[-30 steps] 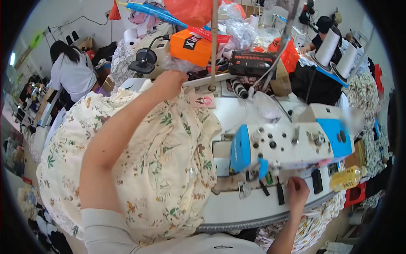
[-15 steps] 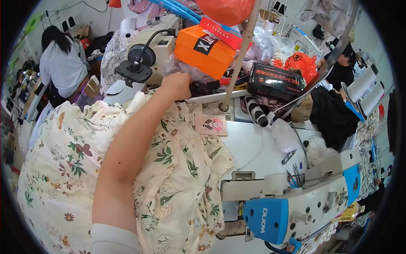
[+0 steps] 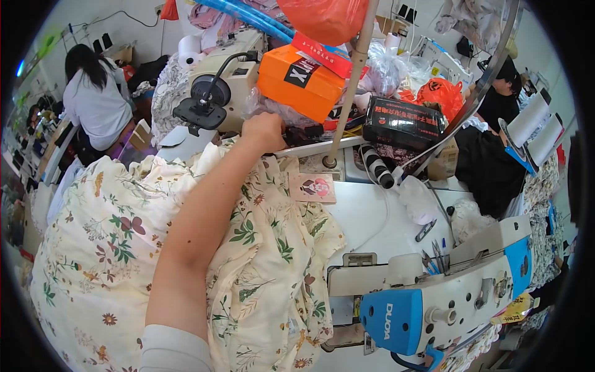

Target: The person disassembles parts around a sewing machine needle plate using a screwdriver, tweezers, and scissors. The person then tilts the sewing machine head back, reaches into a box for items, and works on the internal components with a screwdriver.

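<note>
My left hand point(image 3: 264, 132) reaches over a pile of cream floral cloth point(image 3: 266, 291) to the small tray point(image 3: 304, 149) at the back of the table. Its fingers are curled down among dark small items, and whatever they grip is hidden. Just beyond are a crumpled clear plastic bag point(image 3: 273, 105) and an orange box point(image 3: 300, 80). My forearm lies across the cloth. A pink picture card point(image 3: 312, 187) rests beside the cloth, right of my wrist. My right hand is out of view.
A blue and white sewing machine point(image 3: 390, 319) stands at the lower right. A pole point(image 3: 352, 93) rises behind the tray, near a black box point(image 3: 403, 123). A red bag point(image 3: 325, 22) hangs overhead. Pens point(image 3: 439, 255) stand behind the machine. Other people sit farther back.
The view has shifted slightly, so most things sit a little to the right or lower. My left hand stays at the tray with its fingers curled.
</note>
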Tool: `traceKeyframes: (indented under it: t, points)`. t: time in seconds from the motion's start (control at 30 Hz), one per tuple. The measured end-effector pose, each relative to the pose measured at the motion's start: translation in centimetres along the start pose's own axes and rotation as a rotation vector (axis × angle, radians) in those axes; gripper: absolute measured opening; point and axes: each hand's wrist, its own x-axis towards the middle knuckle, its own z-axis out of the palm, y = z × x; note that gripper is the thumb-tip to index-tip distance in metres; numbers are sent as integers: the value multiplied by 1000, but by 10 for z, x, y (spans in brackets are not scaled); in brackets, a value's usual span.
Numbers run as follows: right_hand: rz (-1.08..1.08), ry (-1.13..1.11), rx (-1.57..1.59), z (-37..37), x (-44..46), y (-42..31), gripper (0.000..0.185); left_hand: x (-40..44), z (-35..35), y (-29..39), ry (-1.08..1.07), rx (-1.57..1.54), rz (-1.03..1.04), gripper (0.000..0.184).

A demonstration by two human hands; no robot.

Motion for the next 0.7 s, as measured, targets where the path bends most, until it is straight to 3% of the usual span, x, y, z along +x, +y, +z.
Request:
traceKeyframes:
  t: [0.03, 0.23, 0.33, 0.37, 0.47, 0.5, 0.57, 0.7]
  points:
    - [155, 43, -285, -3, 9, 10, 55, -1, 1, 1, 32, 7, -24, 37]
    - [96, 3, -295, -10, 35, 56, 60, -6, -5, -8, 123, -3, 6, 28]
    - [60, 9, -318, -4, 30, 52, 60, -3, -13, -15, 336, -161, -12, 21]
    - [52, 14, -321, -4, 28, 52, 60, -2, -12, -14, 336, -160, -12, 21]
    - [27, 19, -330, -3, 23, 44, 60, -2, -6, -7, 317, -181, 327, 17]
    - [21, 19, -335, -2, 22, 43, 59, 1, -1, -2, 315, -177, 327, 17]
    - [12, 21, -348, -2, 19, 42, 59, 10, 11, 15, 211, -237, 607, 19]
    - [0, 38, -348, -5, 18, 55, 59, 27, 25, 41, 103, -9, 478, 34]
